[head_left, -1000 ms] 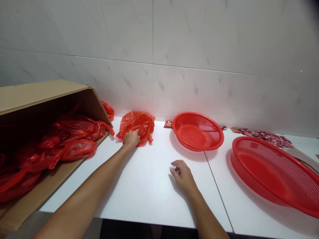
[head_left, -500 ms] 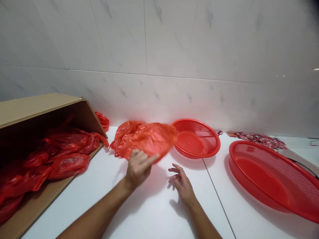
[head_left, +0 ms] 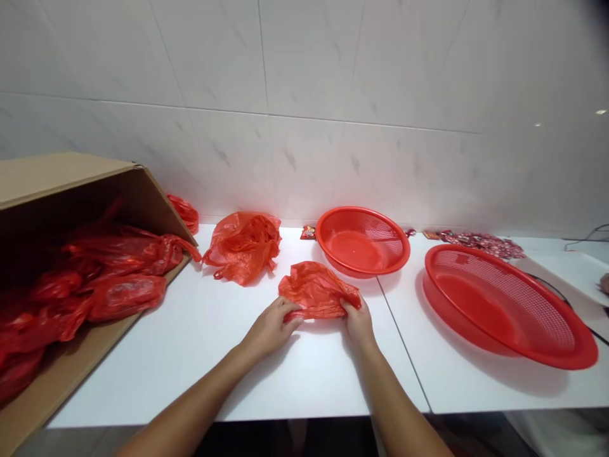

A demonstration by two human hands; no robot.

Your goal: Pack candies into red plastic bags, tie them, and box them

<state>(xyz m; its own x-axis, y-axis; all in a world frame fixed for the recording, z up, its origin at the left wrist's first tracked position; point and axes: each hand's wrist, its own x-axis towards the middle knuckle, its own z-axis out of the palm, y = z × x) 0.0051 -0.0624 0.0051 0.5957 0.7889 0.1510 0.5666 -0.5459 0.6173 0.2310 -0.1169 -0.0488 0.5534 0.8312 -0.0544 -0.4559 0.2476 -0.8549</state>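
Observation:
A thin red plastic bag [head_left: 316,289] is stretched between my two hands above the white table [head_left: 304,374]. My left hand [head_left: 273,327] pinches its near left edge between thumb and fingers. At the near right edge, my right hand [head_left: 359,320] grips the same bag. Beyond my left hand lies a crumpled heap of red plastic bags [head_left: 245,247]. Just past the held bag stands a round red plastic basket [head_left: 361,251] with meshed sides. A small red packet [head_left: 308,233] rests beside that basket, near the wall.
On the left, a cardboard box [head_left: 90,168] lies on its side with filled, knotted red bags [head_left: 126,295] inside. A larger red basket [head_left: 499,311] takes up the right side. Behind it lie small patterned packets [head_left: 485,244]. A tiled wall [head_left: 309,158] closes off the back.
A red bag has come away from the heap and now sits between both hands. My right hand, formerly free, has closed on it. The view has tilted down, showing the table's front edge.

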